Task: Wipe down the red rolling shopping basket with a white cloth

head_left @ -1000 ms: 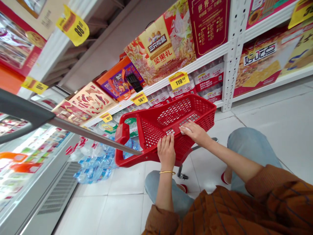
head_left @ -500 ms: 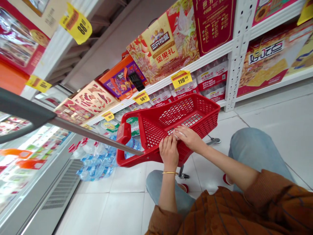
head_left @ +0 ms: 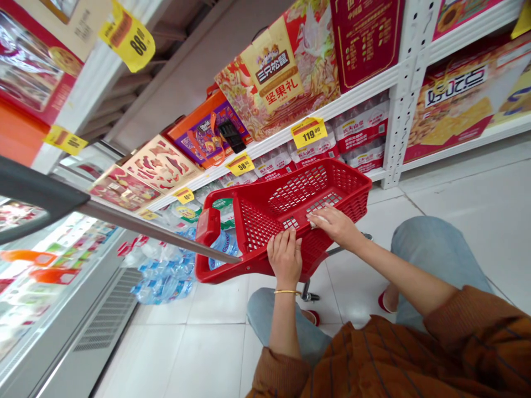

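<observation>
A red plastic shopping basket (head_left: 249,264), part of a wheeled cart, stands in front of my knees. My left hand (head_left: 284,258), with a gold bangle at its wrist, grips the near rim, fingers curled over the top. Farther right on that rim, my right hand (head_left: 335,225) presses a small white wipe (head_left: 317,220) against the plastic. Most of the wipe is hidden under the fingers, so I cannot tell whether it is cloth or paper. Through the basket's lattice, no goods show inside.
The cart's grey handle pole (head_left: 157,228) slants up to the left. Behind the basket, a white shelf (head_left: 360,91) holds gift boxes (head_left: 277,77) above packs of bottled water. Blue-labelled bottles (head_left: 166,279) lie on the tiled floor beside a refrigerated case (head_left: 83,331).
My right hand has slid right along the near rim with the white wipe, away from my left hand. The left hand stays gripping the rim, almost unmoved.
</observation>
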### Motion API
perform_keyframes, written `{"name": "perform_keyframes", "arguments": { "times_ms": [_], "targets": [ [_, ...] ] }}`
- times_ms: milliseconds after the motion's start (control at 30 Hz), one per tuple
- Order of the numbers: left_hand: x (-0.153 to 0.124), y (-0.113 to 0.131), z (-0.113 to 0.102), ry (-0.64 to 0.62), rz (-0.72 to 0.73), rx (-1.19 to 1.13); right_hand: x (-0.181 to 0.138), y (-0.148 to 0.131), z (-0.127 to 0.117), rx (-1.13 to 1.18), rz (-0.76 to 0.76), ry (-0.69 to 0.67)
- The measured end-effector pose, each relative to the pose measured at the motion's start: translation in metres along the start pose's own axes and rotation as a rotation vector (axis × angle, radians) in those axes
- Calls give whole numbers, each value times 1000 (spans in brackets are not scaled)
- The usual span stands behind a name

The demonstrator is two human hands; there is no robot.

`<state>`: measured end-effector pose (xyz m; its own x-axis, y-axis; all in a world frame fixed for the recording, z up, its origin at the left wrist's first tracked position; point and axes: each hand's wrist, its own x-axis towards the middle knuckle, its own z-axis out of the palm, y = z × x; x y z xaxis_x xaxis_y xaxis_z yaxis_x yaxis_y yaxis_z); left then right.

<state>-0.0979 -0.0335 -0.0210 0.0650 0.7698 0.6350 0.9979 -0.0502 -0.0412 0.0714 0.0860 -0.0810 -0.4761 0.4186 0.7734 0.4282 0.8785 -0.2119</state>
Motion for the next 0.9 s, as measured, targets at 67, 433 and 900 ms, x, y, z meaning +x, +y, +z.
{"name": "perform_keyframes", "arguments": {
  "times_ms": [67, 433, 900],
  "targets": [
    [0, 2, -1, 8, -6, -2, -2, 4, -2, 2, -6, 0],
    [0, 12, -3, 65, -73, -18, 11, -42, 9, 35, 13, 106],
    [0, 4, -8, 103, -95, -73, -4, 8, -8, -48, -70, -2]
  ]
}}
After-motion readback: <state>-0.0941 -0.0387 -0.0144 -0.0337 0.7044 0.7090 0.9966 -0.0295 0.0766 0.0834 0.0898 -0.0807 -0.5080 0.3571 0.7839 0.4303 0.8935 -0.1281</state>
